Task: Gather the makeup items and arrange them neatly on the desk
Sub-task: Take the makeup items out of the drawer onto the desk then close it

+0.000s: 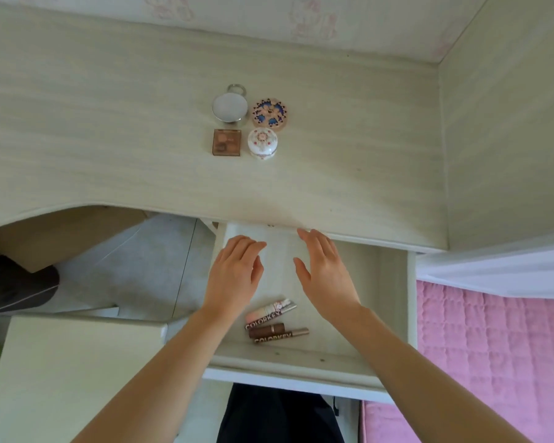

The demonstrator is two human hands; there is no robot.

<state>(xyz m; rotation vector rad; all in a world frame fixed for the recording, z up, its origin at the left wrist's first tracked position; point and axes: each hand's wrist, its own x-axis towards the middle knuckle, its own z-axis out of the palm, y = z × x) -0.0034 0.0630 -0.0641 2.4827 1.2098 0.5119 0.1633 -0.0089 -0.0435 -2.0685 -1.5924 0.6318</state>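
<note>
Pale drawer (394, 282) — left hand (234, 270) and right hand (325, 270) hover inside, fingers relaxed, holding nothing.

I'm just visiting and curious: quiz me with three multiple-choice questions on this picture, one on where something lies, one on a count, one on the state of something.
1. Where do the lip gloss tubes lie?
A. On the desk top
B. In the open drawer
C. On the pink bedding

2. How many makeup items stand grouped on the desk?
A. Two
B. Four
C. Six

3. What are the two hands doing?
A. Each grips a tube
B. Both are open above the drawer, holding nothing
C. They press the compacts

Answers:
1. B: the tubes rest on the floor of the drawer, near its front.
2. B: a silver round compact, a patterned round compact, a brown square palette and a white jar.
3. B: the left hand and right hand show straight fingers with nothing in them.
</note>
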